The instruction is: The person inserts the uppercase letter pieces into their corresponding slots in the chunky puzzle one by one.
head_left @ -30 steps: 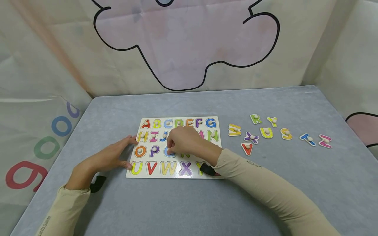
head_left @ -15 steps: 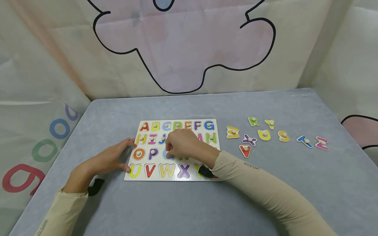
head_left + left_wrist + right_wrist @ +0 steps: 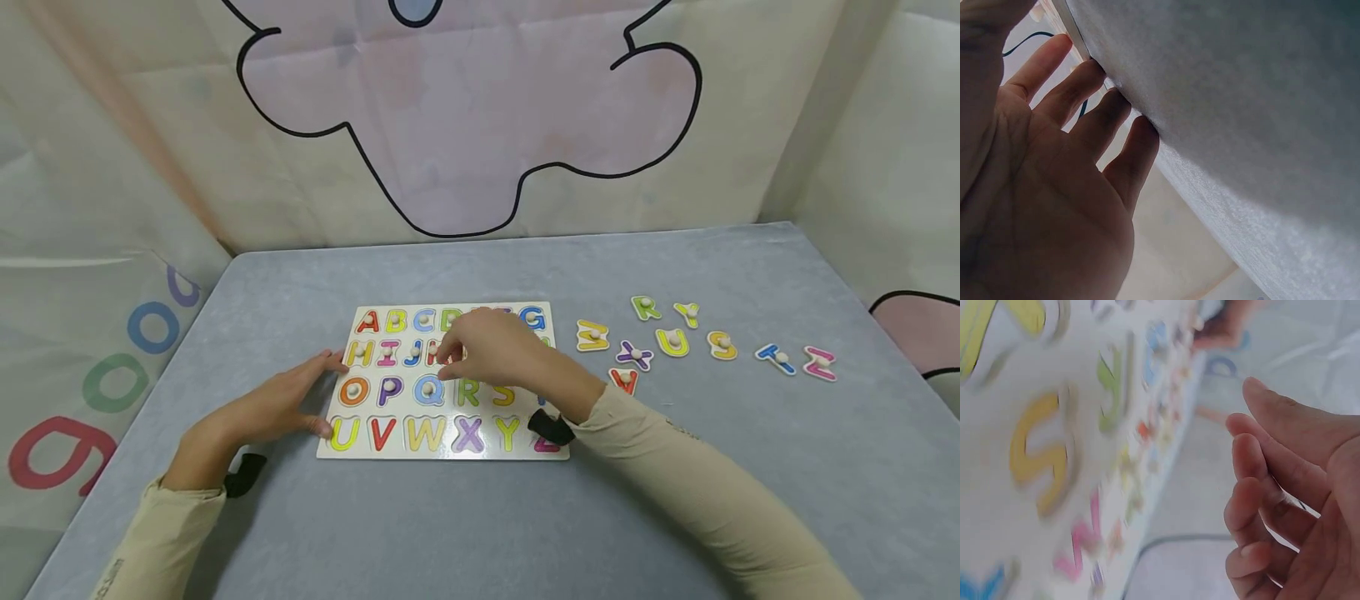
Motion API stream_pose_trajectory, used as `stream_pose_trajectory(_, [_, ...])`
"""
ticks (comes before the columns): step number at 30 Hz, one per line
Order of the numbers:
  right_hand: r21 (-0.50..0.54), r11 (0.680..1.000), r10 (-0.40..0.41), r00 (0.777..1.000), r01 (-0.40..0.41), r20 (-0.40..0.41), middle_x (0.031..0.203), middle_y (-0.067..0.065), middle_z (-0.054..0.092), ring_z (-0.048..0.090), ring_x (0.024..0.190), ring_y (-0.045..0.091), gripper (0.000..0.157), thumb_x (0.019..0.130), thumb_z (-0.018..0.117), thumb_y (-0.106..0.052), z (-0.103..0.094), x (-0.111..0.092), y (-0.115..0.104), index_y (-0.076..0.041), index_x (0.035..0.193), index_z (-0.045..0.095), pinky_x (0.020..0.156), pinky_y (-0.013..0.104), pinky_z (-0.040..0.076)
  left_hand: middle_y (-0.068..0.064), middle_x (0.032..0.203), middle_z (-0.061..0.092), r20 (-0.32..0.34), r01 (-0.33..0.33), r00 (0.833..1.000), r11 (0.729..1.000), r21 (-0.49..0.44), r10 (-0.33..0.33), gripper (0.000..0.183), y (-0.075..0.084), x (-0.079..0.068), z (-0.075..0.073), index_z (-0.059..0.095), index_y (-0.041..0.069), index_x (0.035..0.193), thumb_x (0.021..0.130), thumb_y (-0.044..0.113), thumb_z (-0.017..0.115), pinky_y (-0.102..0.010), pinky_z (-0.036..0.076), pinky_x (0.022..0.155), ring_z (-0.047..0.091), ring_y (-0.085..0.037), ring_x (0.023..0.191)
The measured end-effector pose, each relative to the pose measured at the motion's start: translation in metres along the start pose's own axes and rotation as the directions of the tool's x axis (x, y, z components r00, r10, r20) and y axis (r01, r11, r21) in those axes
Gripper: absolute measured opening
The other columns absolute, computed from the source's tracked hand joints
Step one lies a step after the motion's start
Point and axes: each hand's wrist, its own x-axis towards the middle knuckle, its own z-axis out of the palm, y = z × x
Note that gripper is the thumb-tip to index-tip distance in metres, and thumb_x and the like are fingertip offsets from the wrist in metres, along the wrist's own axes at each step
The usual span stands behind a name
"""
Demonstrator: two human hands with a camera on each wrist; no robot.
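Alphabet board (image 3: 450,410) lies on the gray counter (image 3: 450,525), its edge touched by the left hand's (image 3: 277,404) spread fingers, while the right hand (image 3: 502,348), fingers loosely bent and empty, hovers above, its sleeve (image 3: 697,479) liable to knock the loose red V (image 3: 624,381) if swung low

right hand (image 3: 498,350) partly hides the board (image 3: 446,411) (covered letters hard to tell)

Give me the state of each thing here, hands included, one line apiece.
Alphabet board: flat on the table, partly filled.
Q piece: seated in the board, knob up.
R slot: empty.
X slot: empty.
Loose letters: off the board, lying on the table, knobs up.
Left hand: touching the board's left edge.
Right hand: over the board, holding nothing visible.
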Motion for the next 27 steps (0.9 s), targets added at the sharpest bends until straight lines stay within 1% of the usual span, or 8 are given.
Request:
stream_pose_trajectory(5, [0.023, 1.0, 0.017, 0.997, -0.015, -0.069, 0.084, -0.013, 0.067, 0.057, 0.077, 0.009, 0.021, 0.087, 0.077, -0.037, -0.022, -0.025, 0.021, -0.025, 0.103, 0.079, 0.068, 0.027, 0.045, -0.024, 0.16, 0.028, -0.007, 0.004, 1.0, 1.0, 0.009, -0.004, 0.085, 0.001, 0.0, 0.0, 0.042, 0.012, 0.137, 0.069, 0.037, 0.086, -0.066, 0.031, 0.113, 0.028, -0.049, 0.145])
stream_pose_trajectory(9, [0.073, 0.997, 0.029, 0.991, -0.02, -0.131, 0.085, -0.01, 0.068, 0.056, 0.073, 0.011, 0.021, 0.086, 0.079, -0.032, -0.037, -0.046, 0.041, -0.021, 0.103, 0.079, 0.065, 0.028, 0.045, -0.025, 0.16, 0.028, -0.011, 0.013, 1.0, 1.0, 0.006, -0.013, 0.087, 0.001, 0.0, 0.0, 0.042, 0.011, 0.138, 0.069, 0.037, 0.087, -0.066, 0.03, 0.113, 0.029, -0.049, 0.145])
stream_pose_trajectory(11, [0.085, 0.996, 0.031, 0.987, -0.018, -0.157, 0.084, -0.009, 0.068, 0.055, 0.071, 0.012, 0.019, 0.085, 0.079, -0.031, -0.043, -0.055, 0.051, -0.022, 0.102, 0.079, 0.064, 0.028, 0.045, -0.025, 0.159, 0.028, -0.011, 0.018, 1.0, 1.0, 0.006, -0.018, 0.088, 0.002, 0.0, 0.001, 0.042, 0.01, 0.139, 0.068, 0.037, 0.087, -0.065, 0.03, 0.113, 0.029, -0.048, 0.145])
stream_pose_trajectory(16, [0.118, 0.991, 0.077, 0.979, -0.056, -0.189, 0.085, -0.007, 0.068, 0.054, 0.076, 0.014, 0.018, 0.088, 0.077, -0.03, -0.058, -0.076, 0.075, -0.023, 0.104, 0.079, 0.06, 0.029, 0.045, -0.025, 0.159, 0.028, 0.0, 0.007, 1.0, 1.0, 0.001, -0.007, 0.087, 0.001, -0.001, 0.002, 0.043, 0.008, 0.14, 0.07, 0.038, 0.086, -0.064, 0.029, 0.114, 0.028, -0.047, 0.145])
stream_pose_trajectory(18, [0.134, 0.987, 0.114, 0.971, -0.086, -0.211, 0.088, -0.008, 0.069, 0.054, 0.08, 0.014, 0.017, 0.088, 0.076, -0.03, -0.064, -0.085, 0.085, -0.024, 0.104, 0.079, 0.062, 0.029, 0.045, -0.025, 0.16, 0.028, 0.003, 0.003, 1.0, 1.0, -0.004, -0.003, 0.086, 0.0, -0.001, 0.002, 0.044, 0.009, 0.14, 0.07, 0.039, 0.085, -0.065, 0.029, 0.114, 0.028, -0.047, 0.145])
stream_pose_trajectory(22, [0.13, 0.984, 0.151, 0.952, -0.119, -0.268, 0.09, -0.009, 0.07, 0.054, 0.083, 0.013, 0.015, 0.089, 0.076, -0.03, -0.078, -0.099, 0.105, -0.027, 0.104, 0.078, 0.069, 0.027, 0.045, -0.024, 0.159, 0.028, 0.006, 0.008, 1.0, 1.0, -0.005, -0.008, 0.086, -0.001, 0.001, 0.001, 0.042, 0.011, 0.139, 0.07, 0.04, 0.086, -0.065, 0.031, 0.113, 0.032, -0.046, 0.143])
stream_pose_trajectory(24, [0.12, 0.984, 0.16, 0.943, -0.129, -0.294, 0.09, -0.01, 0.07, 0.054, 0.081, 0.012, 0.015, 0.089, 0.076, -0.029, -0.086, -0.104, 0.114, -0.028, 0.104, 0.078, 0.07, 0.025, 0.045, -0.023, 0.16, 0.028, 0.007, 0.013, 1.0, 1.0, -0.005, -0.013, 0.087, -0.001, 0.001, 0.0, 0.041, 0.012, 0.139, 0.07, 0.039, 0.086, -0.064, 0.032, 0.113, 0.033, -0.045, 0.143])
stream_pose_trajectory(27, [0.102, 0.985, 0.166, 0.936, -0.141, -0.311, 0.089, -0.009, 0.069, 0.054, 0.081, 0.011, 0.018, 0.09, 0.075, -0.032, -0.096, -0.112, 0.127, -0.03, 0.107, 0.076, 0.07, 0.022, 0.044, -0.022, 0.159, 0.029, 0.004, 0.023, 1.0, 1.0, -0.014, -0.023, 0.088, -0.003, 0.0, 0.001, 0.041, 0.012, 0.139, 0.069, 0.037, 0.087, -0.064, 0.032, 0.113, 0.033, -0.044, 0.142])
